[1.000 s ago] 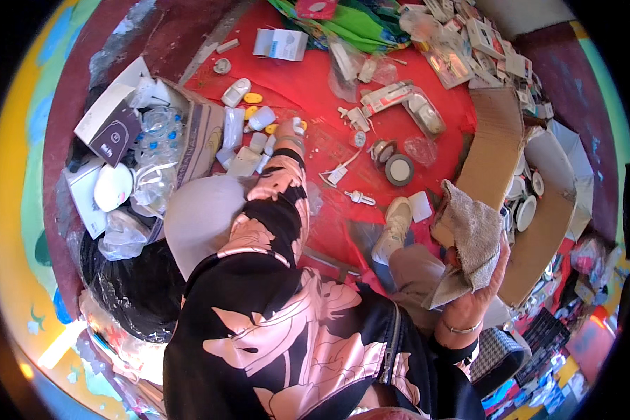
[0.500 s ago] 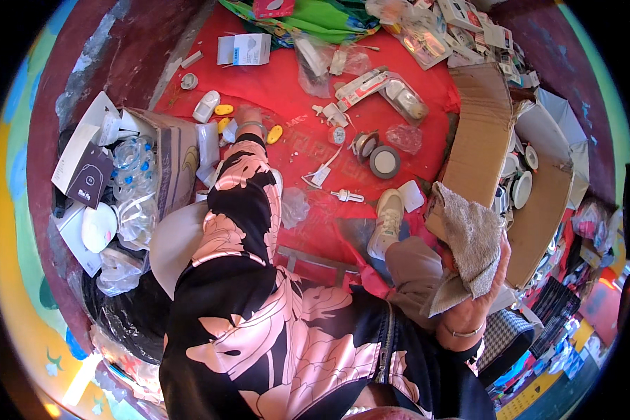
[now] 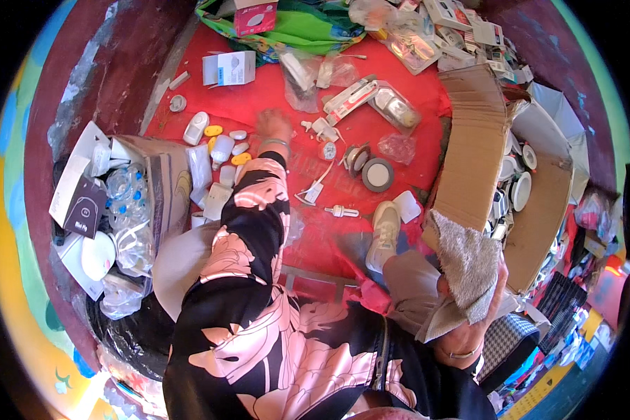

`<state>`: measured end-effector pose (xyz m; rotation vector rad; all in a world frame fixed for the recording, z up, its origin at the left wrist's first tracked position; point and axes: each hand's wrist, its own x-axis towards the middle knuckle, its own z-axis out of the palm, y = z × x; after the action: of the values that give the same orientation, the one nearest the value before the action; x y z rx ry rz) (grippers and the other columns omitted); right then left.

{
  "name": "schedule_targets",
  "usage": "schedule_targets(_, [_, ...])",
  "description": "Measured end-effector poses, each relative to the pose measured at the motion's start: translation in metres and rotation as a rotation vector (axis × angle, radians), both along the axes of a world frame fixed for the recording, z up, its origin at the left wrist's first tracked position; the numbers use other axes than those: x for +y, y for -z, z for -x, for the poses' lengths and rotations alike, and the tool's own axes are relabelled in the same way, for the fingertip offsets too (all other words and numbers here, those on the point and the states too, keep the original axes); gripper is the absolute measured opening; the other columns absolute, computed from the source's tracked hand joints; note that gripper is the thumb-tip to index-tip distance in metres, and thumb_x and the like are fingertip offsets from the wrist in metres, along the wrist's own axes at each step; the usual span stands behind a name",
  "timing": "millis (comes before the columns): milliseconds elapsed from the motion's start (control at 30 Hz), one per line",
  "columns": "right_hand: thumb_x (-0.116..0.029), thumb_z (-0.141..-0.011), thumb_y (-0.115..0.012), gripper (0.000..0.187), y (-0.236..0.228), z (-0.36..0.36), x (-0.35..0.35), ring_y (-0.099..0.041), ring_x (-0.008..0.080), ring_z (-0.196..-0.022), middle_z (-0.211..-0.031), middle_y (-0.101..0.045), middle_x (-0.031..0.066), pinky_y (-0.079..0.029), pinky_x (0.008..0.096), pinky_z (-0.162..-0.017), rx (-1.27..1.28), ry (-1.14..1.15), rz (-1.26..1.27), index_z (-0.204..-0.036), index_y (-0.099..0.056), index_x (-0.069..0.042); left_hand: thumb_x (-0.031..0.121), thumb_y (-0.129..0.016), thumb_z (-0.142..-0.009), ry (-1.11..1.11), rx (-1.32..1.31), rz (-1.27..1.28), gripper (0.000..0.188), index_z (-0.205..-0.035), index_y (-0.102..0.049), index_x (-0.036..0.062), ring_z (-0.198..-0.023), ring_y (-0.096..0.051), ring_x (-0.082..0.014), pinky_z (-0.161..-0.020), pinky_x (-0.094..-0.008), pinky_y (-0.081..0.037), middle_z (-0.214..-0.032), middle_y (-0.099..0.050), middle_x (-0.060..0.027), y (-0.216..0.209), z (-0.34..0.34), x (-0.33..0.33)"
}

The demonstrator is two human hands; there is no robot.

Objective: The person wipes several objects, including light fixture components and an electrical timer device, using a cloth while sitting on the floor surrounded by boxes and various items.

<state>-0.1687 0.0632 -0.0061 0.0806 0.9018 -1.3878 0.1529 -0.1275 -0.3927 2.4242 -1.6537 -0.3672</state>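
My left hand (image 3: 274,126) is stretched out over the red cloth (image 3: 301,157). Its fingers are blurred and mostly hidden, so whether it holds anything cannot be made out. Just left of it lie a white light bulb (image 3: 222,149), small white oval pieces (image 3: 238,135) and several yellow oval pieces (image 3: 241,159). A white rounded device (image 3: 196,129) rests further left. To the hand's right is a small white plug-like fitting (image 3: 322,128). At the right, my right hand (image 3: 495,297) is closed around a grey towel (image 3: 467,262), which drapes beside the cardboard box.
A box of clear plastic bottles and packaging (image 3: 171,182) stands at left. The cardboard box (image 3: 462,140) at right holds round white lights (image 3: 521,190). Grey-rimmed disc (image 3: 378,174), spiral bulb (image 3: 341,211), blister pack (image 3: 395,107) and white carton (image 3: 229,68) lie on the cloth.
My left hand has moved right, away from the yellow pieces, and the bulb and small white pieces beside them now show. The view has shifted slightly. My right hand keeps the towel.
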Motion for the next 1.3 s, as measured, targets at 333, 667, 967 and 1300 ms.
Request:
schedule_targets(333, [-0.038, -0.089, -0.045, 0.041, -0.005, 0.012, -0.003, -0.059, 0.0338, -0.096, -0.114, -0.056, 0.016, -0.055, 0.0494, -0.054, 0.026, 0.159, -0.231, -0.116, -0.05, -0.007, 0.021, -0.069, -0.071, 0.298, 0.089, 0.002, 0.048, -0.111, -0.047, 0.0056, -0.117, -0.043, -0.0313, -0.096, -0.0459, -0.035, -0.115, -0.053, -0.0144, 0.018, 0.136, -0.042])
schedule_targets(667, [-0.033, -0.087, -0.05, 0.041, -0.009, 0.023, 0.004, -0.057, 0.0308, -0.1, -0.112, -0.058, 0.0145, -0.049, 0.0469, -0.08, -0.022, 0.128, -0.235, -0.117, -0.049, -0.006, 0.013, -0.05, -0.08, 0.12, 0.53, 0.054, 0.03, -0.109, -0.054, 0.0041, -0.088, -0.059, -0.0372, -0.077, -0.0423, -0.046, -0.088, -0.06, -0.0239, 0.034, 0.125, -0.047])
schedule_targets(967, [-0.028, -0.085, -0.053, 0.039, -0.018, 0.008, 0.004, -0.059, 0.0292, -0.097, -0.108, -0.059, 0.014, -0.048, 0.045, -0.086, -0.07, 0.101, -0.181, -0.117, -0.049, -0.006, 0.012, -0.053, -0.082, -0.037, 0.875, 0.258, 0.031, -0.11, -0.056, 0.0011, -0.087, -0.06, -0.0315, -0.078, -0.0359, -0.046, -0.094, -0.062, -0.0208, 0.021, 0.085, -0.016])
schedule_targets(1300, [-0.032, -0.088, -0.051, 0.035, -0.014, 0.009, 0.012, -0.06, 0.0313, -0.095, -0.107, -0.06, 0.0146, -0.053, 0.0493, -0.074, -0.096, 0.096, -0.219, -0.11, -0.053, -0.005, 0.009, -0.054, -0.079, 0.134, 0.64, 0.006, 0.031, -0.109, -0.057, 0.0031, -0.095, -0.057, -0.038, -0.08, -0.0421, -0.046, -0.1, -0.059, -0.0239, -0.015, 0.089, 0.002])
